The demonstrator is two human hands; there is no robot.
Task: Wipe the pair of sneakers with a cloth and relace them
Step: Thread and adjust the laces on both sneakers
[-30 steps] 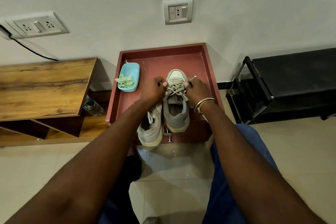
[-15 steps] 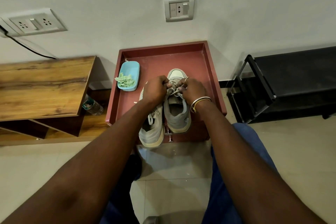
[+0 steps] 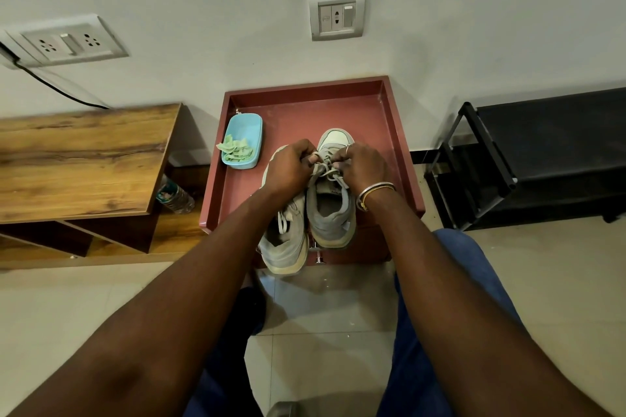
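"On the red tray (image 3: pixel 399 145), what has changed over the last second?"

"Both hands have drawn together. A second ago they were spread to either side of the right sneaker (image 3: pixel 333 210), pulling its laces (image 3: pixel 327 170) out wide. Now the left hand (image 3: pixel 288 169) and right hand (image 3: pixel 364 166) nearly meet above the eyelets."

"What about their grip?"

"Each has its fingers curled, pinching a strand of the laces just behind the toe cap."

"And the pair itself?"

"It hasn't moved. The shoes sit side by side on the tray, heels toward the person. The left sneaker (image 3: pixel 286 244) overhangs the front edge, its own lace loose. The green cloth (image 3: pixel 235 151) still lies in the blue tub (image 3: pixel 249 127) at the tray's far left."
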